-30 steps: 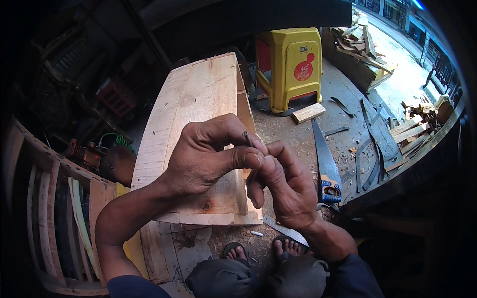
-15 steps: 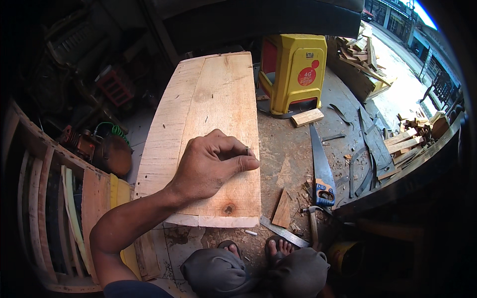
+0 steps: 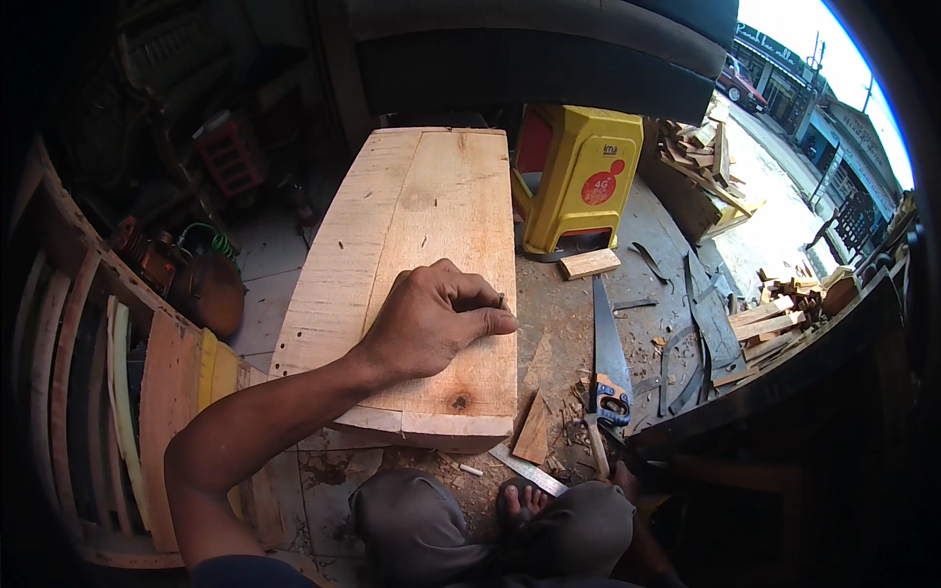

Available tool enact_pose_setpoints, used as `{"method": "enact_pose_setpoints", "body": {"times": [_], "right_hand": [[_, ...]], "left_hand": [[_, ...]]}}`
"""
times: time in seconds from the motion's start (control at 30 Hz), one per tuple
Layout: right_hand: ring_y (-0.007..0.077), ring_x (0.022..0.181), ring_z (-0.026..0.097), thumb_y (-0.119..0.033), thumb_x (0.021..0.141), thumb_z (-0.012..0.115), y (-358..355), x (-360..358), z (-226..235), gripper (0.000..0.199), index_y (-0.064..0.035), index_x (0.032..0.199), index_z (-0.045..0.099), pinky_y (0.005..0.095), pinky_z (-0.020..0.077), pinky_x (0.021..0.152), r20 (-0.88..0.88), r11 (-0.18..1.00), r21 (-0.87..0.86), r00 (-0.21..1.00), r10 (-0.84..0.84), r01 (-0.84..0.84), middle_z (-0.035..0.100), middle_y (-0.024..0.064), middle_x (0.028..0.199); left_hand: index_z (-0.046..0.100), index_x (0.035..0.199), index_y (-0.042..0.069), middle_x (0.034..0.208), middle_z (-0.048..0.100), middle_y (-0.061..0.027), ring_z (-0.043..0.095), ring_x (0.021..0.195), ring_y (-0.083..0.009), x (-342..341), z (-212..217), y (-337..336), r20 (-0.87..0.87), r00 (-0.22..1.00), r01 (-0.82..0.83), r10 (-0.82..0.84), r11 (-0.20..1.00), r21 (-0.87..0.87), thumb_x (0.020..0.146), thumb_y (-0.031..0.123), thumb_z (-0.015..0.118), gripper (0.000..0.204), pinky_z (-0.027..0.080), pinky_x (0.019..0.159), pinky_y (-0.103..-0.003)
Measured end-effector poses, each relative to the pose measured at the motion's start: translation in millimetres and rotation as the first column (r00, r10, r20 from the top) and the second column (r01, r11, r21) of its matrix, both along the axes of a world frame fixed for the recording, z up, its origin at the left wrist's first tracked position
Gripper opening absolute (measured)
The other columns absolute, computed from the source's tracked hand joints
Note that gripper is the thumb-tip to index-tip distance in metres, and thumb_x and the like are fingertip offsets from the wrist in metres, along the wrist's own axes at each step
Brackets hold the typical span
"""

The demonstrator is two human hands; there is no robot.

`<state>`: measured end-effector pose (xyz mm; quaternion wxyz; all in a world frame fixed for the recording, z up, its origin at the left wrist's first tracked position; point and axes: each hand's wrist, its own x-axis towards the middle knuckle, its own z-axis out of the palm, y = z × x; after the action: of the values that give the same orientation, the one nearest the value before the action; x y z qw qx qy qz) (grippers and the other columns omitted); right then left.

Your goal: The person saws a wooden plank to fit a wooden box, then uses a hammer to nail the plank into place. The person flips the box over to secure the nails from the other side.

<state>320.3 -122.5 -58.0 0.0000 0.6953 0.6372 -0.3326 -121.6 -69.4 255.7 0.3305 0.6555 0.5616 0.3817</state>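
My left hand (image 3: 431,318) is closed in a pinch over the right side of a pale wooden panel (image 3: 451,186). A small dark nail (image 3: 502,302) shows between its thumb and forefinger. The panel is made of joined boards, with a knot near its front edge and several small dark marks on top. Low on the right, my right hand (image 3: 624,479) is in shadow beside the handle of a hammer (image 3: 596,446). Its fingers are too dim to make out, so whether it grips the handle is unclear.
A handsaw (image 3: 610,353) lies right of the panel, near a wood offcut (image 3: 590,264), a wooden wedge (image 3: 532,429) and a metal ruler (image 3: 529,470). Behind stands a yellow stool (image 3: 578,186). A slatted wooden frame (image 3: 69,363) is at left; dark strips (image 3: 711,304) litter the floor.
My right forearm and hand have come into view at the lower right, reaching the hammer handle. My left hand keeps its pinch at the panel's right side. The whole view has shifted slightly.
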Motion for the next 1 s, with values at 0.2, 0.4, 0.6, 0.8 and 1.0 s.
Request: {"method": "enact_pose_setpoints", "body": {"times": [0.2, 0.4, 0.6, 0.8, 1.0], "right_hand": [[0.0140, 0.071, 0.061, -0.030, 0.094, 0.075, 41.7, -63.0, 239.3, 0.058, -0.0058, 0.137, 0.044, 0.0330, 0.0515, 0.063, -0.544, 0.959, 0.283, 0.826, 0.146, 0.017, 0.062, 0.0052, 0.084], [0.0343, 0.081, 0.076, -0.006, 0.092, 0.069, 46.5, -117.0, 374.1, 0.066, -0.0065, 0.153, 0.043, 0.0407, 0.0598, 0.068, -0.111, 0.677, 0.628, 0.817, 0.566, -0.384, 0.073, 0.0223, 0.096], [0.0383, 0.083, 0.076, 0.001, 0.088, 0.069, 44.3, -129.5, 398.8, 0.071, -0.0138, 0.154, 0.046, 0.0462, 0.0616, 0.070, 0.111, 0.615, 0.531, 0.768, 0.631, -0.583, 0.074, 0.0225, 0.097], [0.0396, 0.085, 0.076, -0.003, 0.090, 0.070, 28.2, -114.2, 409.1, 0.065, -0.0136, 0.151, 0.048, 0.0457, 0.0618, 0.071, 0.104, 0.682, 0.535, 0.841, 0.532, -0.498, 0.074, 0.0235, 0.099], [0.0337, 0.072, 0.072, -0.004, 0.087, 0.071, 37.0, -105.9, 373.8, 0.063, -0.0061, 0.147, 0.051, 0.0412, 0.0555, 0.067, -0.202, 0.728, 0.630, 0.848, 0.489, -0.270, 0.070, 0.0184, 0.087]], "left_hand": [[0.080, 0.096, 0.003, 0.096, 0.068, -0.0080, 0.066, 0.089, -0.0135, 7.1, 3.9, -0.8, 0.011, 0.999, 0.043, -0.043, 0.999, -0.004, 0.086, 0.014, 0.085, 0.015, 0.056, 0.082, -0.028], [0.079, 0.096, 0.002, 0.094, 0.067, -0.0080, 0.066, 0.088, -0.0133, 1.8, -4.3, -2.8, 0.003, 0.999, 0.043, -0.043, 0.999, -0.001, 0.085, 0.012, 0.085, 0.016, 0.056, 0.079, -0.028], [0.079, 0.099, 0.002, 0.094, 0.068, -0.0086, 0.066, 0.086, -0.0137, -0.4, -11.2, -1.7, -0.045, 0.997, 0.062, -0.058, 0.995, 0.078, 0.083, 0.011, 0.087, 0.021, 0.057, 0.077, -0.030], [0.076, 0.113, 0.003, 0.100, 0.071, -0.0118, 0.068, 0.094, -0.0191, 10.4, 9.7, 10.7, -0.136, 0.953, 0.273, -0.273, 0.962, -0.015, 0.082, 0.015, 0.088, 0.035, 0.055, 0.092, -0.036], [0.073, 0.121, 0.002, 0.115, 0.075, -0.0113, 0.067, 0.106, -0.0287, -40.1, 27.5, 98.1, -0.379, 0.880, 0.264, -0.285, 0.959, -0.108, 0.103, 0.045, 0.060, 0.048, 0.050, 0.100, -0.045]]}}
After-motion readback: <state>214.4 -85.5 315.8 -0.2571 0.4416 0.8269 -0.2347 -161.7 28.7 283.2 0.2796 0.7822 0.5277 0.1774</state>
